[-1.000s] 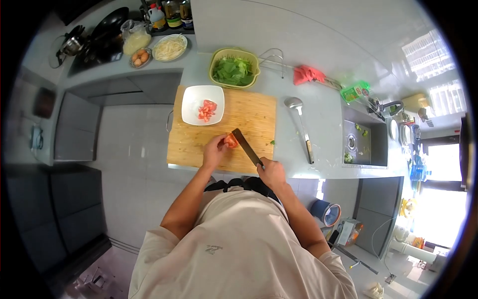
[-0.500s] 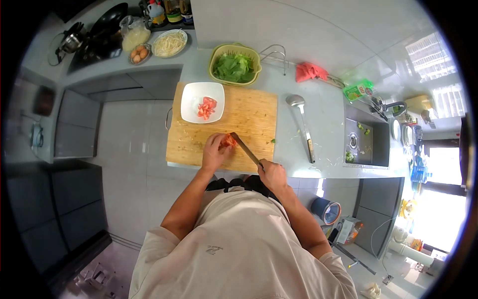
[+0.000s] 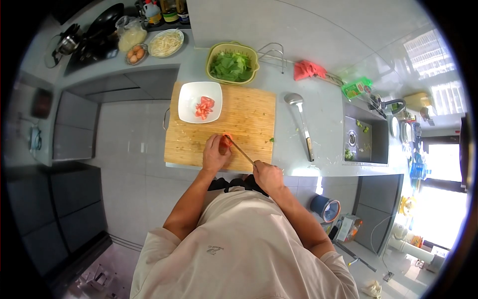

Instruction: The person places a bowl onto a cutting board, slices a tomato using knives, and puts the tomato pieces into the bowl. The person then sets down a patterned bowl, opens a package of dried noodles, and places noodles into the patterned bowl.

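Note:
On the wooden cutting board (image 3: 249, 109), my left hand (image 3: 215, 153) is closed around a piece of red tomato (image 3: 226, 141), most of it hidden by the fingers. My right hand (image 3: 269, 177) grips the handle of a knife (image 3: 242, 151), whose blade, seen nearly edge-on, reaches up and left and touches the tomato. A white square bowl (image 3: 188, 102) stands on the board's upper left part, with cut tomato pieces (image 3: 204, 107) inside. A small green scrap (image 3: 272, 140) lies near the board's right edge.
Behind the board is a green basket (image 3: 210, 68) of leafy greens (image 3: 231, 66). A ladle (image 3: 301, 119) lies on the right, before the sink (image 3: 377, 144). Noodle-like strips on a plate (image 3: 166, 43) and eggs (image 3: 135, 54) stand at the upper left.
The knife has moved slightly left and turned from showing its flat side to nearly edge-on, its blade now against the tomato. My left fingers have drawn in over the tomato.

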Motion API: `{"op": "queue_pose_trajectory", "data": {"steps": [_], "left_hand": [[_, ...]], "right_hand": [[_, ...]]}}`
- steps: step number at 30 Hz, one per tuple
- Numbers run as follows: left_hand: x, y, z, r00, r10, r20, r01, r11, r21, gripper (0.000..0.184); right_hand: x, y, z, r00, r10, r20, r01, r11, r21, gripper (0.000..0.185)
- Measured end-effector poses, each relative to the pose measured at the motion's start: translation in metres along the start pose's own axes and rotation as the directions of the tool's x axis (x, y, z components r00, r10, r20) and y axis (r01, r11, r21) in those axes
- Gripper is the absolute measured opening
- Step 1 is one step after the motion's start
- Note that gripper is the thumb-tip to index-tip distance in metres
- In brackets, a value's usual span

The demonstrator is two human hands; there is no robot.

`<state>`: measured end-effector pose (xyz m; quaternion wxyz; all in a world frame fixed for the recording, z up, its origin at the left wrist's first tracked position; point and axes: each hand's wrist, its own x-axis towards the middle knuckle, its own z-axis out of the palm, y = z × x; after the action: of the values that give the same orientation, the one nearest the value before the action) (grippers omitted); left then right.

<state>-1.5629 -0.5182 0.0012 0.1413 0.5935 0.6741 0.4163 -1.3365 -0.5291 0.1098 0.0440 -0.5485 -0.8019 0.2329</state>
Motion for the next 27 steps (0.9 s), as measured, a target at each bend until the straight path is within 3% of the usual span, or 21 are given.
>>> {"op": "queue_pose_trajectory", "data": {"steps": [5,11,15,20,24,27], "left_hand": [[-0.003,-0.008,0.002,0.998,-0.046,0.035,0.048,0.997,-0.054,0.056],[-0.001,-0.008,0.0,1.0,0.004,0.015,-0.003,0.998,-0.063,0.05],[-0.004,-0.007,-0.001,0.999,0.04,-0.001,-0.04,0.997,-0.067,0.049],[-0.003,-0.008,0.002,0.999,-0.023,0.026,0.024,0.999,-0.036,0.054],[0.009,-0.013,-0.016,0.998,-0.064,0.008,0.064,0.996,0.058,0.055],[0.02,-0.008,-0.031,0.988,0.15,-0.021,-0.143,0.968,0.206,0.052]], "right_hand": [[0.009,-0.004,0.001,0.995,0.059,0.079,-0.063,0.997,0.047,0.016],[0.035,-0.022,-0.002,0.969,0.08,0.235,-0.065,0.995,-0.071,0.014],[0.057,-0.025,0.023,0.974,0.065,0.216,-0.047,0.995,-0.087,0.016],[0.057,-0.03,0.017,0.96,0.093,0.265,-0.058,0.989,-0.136,0.016],[0.049,-0.011,0.027,0.981,0.073,0.182,-0.056,0.994,-0.098,0.015],[0.031,0.0,0.019,0.996,0.043,0.077,-0.044,0.999,0.015,0.016]]}}
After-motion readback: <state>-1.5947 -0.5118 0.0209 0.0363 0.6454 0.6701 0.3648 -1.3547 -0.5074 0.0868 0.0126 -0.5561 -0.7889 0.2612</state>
